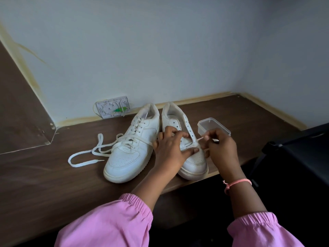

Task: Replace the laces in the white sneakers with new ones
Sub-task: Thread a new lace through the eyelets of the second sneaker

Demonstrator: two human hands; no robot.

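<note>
Gripping: right hand [219, 148] pinches lace tip [199, 139] beside right sneaker [187, 139]
Left hand [170, 148]: fingers spread, pressing the sneaker
Surface: brown desk [53, 175], wall corner behind sneaker

Open table [44, 175] left and front of the loose lace [85, 157]. Tight right of the unlaced sneaker [192, 157]: plastic container [213, 127] just beside, black chair [299, 150] beyond.

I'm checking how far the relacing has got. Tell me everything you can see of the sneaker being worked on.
The right-hand sneaker is a white, leather-looking low-top with a pale, slightly grubby sole, toe toward the camera, near the table's front edge. Its upper eyelets are bare. The left hand rests across its vamp; the right hand pinches a lace tip beside a lower eyelet.
</note>
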